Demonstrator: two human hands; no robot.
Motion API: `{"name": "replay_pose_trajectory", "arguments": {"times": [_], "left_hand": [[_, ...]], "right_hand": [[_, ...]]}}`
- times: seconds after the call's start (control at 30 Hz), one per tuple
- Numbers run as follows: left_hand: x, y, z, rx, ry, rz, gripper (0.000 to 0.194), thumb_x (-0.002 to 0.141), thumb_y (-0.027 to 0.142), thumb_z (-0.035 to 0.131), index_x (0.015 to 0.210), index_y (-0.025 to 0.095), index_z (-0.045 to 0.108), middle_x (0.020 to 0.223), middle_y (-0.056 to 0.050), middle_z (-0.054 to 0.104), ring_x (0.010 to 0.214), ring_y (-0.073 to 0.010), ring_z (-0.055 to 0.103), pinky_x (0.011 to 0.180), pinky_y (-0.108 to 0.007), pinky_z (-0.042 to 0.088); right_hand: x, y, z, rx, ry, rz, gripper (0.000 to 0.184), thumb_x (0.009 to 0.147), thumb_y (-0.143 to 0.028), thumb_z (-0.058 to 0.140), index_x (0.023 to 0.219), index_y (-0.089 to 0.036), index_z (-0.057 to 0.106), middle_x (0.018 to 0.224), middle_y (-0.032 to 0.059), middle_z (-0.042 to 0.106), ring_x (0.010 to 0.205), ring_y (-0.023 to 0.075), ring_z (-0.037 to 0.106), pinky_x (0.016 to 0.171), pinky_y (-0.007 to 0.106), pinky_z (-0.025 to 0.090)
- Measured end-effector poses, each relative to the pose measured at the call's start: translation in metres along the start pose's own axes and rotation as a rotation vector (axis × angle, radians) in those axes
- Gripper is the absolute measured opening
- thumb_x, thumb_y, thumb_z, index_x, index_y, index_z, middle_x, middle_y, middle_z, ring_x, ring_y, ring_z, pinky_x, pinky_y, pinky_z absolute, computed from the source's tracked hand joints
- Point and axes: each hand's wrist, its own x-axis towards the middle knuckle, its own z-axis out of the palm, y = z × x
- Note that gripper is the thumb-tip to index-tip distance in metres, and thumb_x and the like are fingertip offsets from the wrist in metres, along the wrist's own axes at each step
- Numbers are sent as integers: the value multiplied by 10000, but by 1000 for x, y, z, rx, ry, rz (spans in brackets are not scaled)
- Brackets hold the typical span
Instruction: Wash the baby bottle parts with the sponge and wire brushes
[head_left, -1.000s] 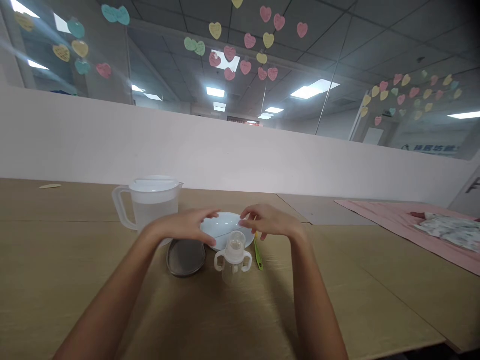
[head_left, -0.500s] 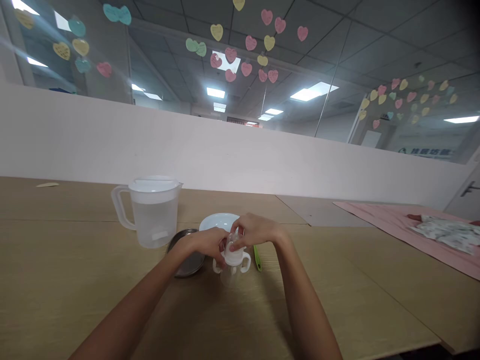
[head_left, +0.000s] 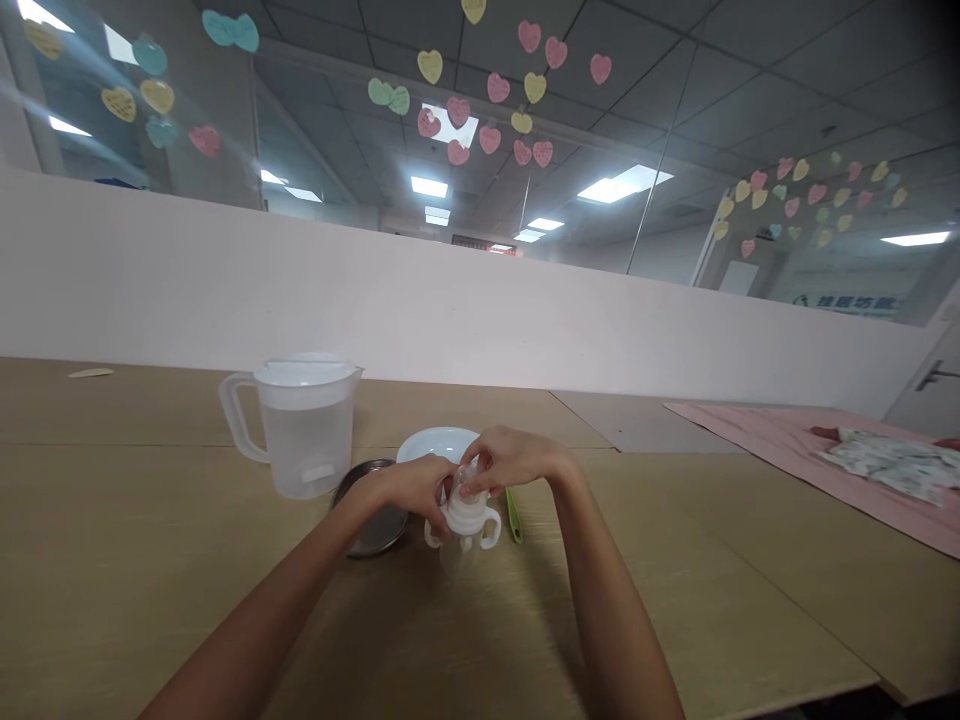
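Note:
A clear baby bottle [head_left: 466, 530] with two white side handles stands upright on the table in front of me. My left hand [head_left: 424, 490] is closed round its left side, near the collar. From above and to the right, my right hand [head_left: 510, 458] reaches over with bent fingers on the clear domed cap [head_left: 466, 482] at the top. Fingers partly hide the cap and the left handle. Behind the hands, a white dish [head_left: 435, 441] shows in part. A round metal dish [head_left: 380, 530] lies beneath my left wrist. Right of the bottle rests a green handle [head_left: 514, 515], its upper end hidden.
A lidded translucent jug [head_left: 309, 435] with liquid stands at the left. To the far right, a pink cloth [head_left: 780, 450] bears a patterned white garment [head_left: 892, 465]. A low white wall [head_left: 450, 310] runs along the table's back edge, under glass with heart-shaped notes.
The view has shifted very slightly. Both hands stay on the bottle and its cap, with only a small shift of the fingers.

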Motion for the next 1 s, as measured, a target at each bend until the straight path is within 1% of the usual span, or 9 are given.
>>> {"name": "replay_pose_trajectory", "arguments": {"times": [0.13, 0.33, 0.47, 0.6, 0.67, 0.73, 0.83, 0.87, 1.0], "left_hand": [[0, -1, 0, -5, -13, -6, 398, 448, 376, 741, 735, 164, 564, 655, 38, 526, 613, -129, 482, 507, -209, 325], [-2, 5, -4, 7, -28, -56, 422, 421, 364, 752, 728, 165, 542, 689, 36, 540, 637, -130, 493, 547, -210, 347], [-4, 6, -3, -16, -30, -86, 465, 415, 352, 753, 794, 184, 542, 730, 38, 552, 646, -130, 504, 533, -204, 343], [-5, 4, -3, -33, -52, -132, 470, 411, 319, 750, 808, 189, 534, 737, 32, 552, 630, -131, 503, 512, -207, 341], [-5, 4, -3, -31, -60, -138, 472, 407, 317, 752, 799, 184, 525, 732, 28, 551, 625, -133, 502, 512, -212, 344], [-6, 5, -4, -18, -66, -132, 451, 415, 329, 749, 773, 181, 518, 724, 27, 549, 631, -137, 503, 518, -216, 345], [-7, 8, -6, 2, -70, -130, 444, 431, 364, 743, 772, 184, 523, 716, 32, 549, 641, -141, 507, 536, -221, 344], [-7, 9, -7, 12, -73, -127, 446, 434, 380, 742, 770, 183, 526, 717, 31, 550, 642, -142, 507, 539, -223, 344], [-7, 9, -7, 36, -74, -106, 461, 428, 415, 742, 765, 178, 532, 728, 28, 557, 647, -141, 511, 538, -222, 344]], "right_hand": [[-3, -9, 4, -19, 39, 35, 379, 676, -383, 625, 989, -170, 616, 827, 43, 648, 568, 133, 597, 500, 210, 417], [-28, -12, 1, -146, 311, -47, 459, 651, -366, 656, 1062, -177, 578, 923, 56, 616, 786, 170, 570, 635, 247, 420], [-45, 6, -10, -78, 422, -31, 381, 695, -287, 608, 1058, -192, 541, 922, 44, 602, 817, 164, 553, 675, 253, 417], [-22, 33, -11, -189, 508, 147, 363, 687, -246, 575, 1032, -164, 501, 1040, 94, 540, 818, 171, 550, 671, 253, 416], [3, 44, -6, -219, 455, 227, 404, 693, -255, 567, 1069, -136, 480, 1090, 138, 509, 791, 171, 568, 658, 250, 424], [29, 51, 2, -212, 358, 219, 408, 703, -291, 572, 1064, -119, 492, 1093, 153, 523, 843, 189, 574, 652, 236, 431], [59, 54, 14, -115, 64, 176, 293, 753, -322, 514, 966, -124, 550, 869, 94, 627, 726, 172, 598, 556, 217, 431], [65, 54, 18, -77, 14, 163, 277, 768, -328, 489, 941, -125, 561, 808, 80, 637, 690, 164, 599, 529, 210, 427], [76, 52, 29, -34, -27, 153, 263, 732, -265, 502, 943, -126, 572, 750, 61, 641, 647, 145, 596, 488, 188, 418]]}}
